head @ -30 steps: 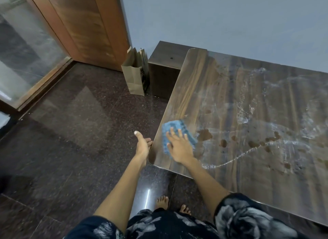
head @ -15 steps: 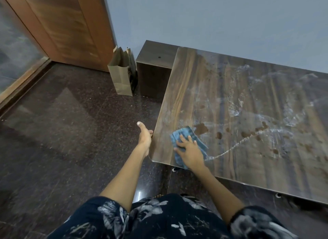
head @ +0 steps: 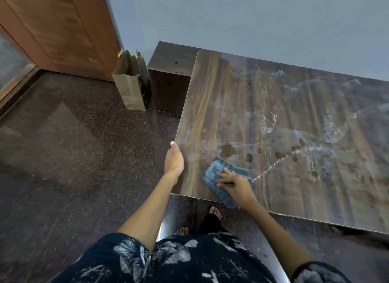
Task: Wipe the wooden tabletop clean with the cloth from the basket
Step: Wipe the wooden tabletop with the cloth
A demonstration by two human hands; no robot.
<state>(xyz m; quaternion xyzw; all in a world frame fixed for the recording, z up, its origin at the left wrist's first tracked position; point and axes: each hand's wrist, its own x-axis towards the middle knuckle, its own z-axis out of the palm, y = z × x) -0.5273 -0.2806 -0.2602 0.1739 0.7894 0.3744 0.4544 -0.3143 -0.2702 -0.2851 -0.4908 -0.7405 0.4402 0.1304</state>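
The wooden tabletop [head: 284, 118] fills the right of the head view, streaked with white smears and dotted with brown spots. A blue cloth [head: 221, 173] lies near its front left corner, its lower end hanging over the front edge. My right hand [head: 235, 183] presses down on the cloth with fingers spread. My left hand [head: 173, 160] rests against the table's left edge, thumb pointing up, holding nothing. A larger brown spot [head: 227, 151] sits just beyond the cloth. The basket is not in view.
A brown paper bag [head: 131, 84] stands on the dark stone floor beside a low dark cabinet [head: 168, 82] at the table's far left corner. A wooden door [head: 63, 30] is at the back left. My bare feet [head: 214, 212] stand by the table's front edge.
My right hand has drawn the cloth toward the front edge and slightly right across the table's corner. My left hand has come up against the table's left edge.
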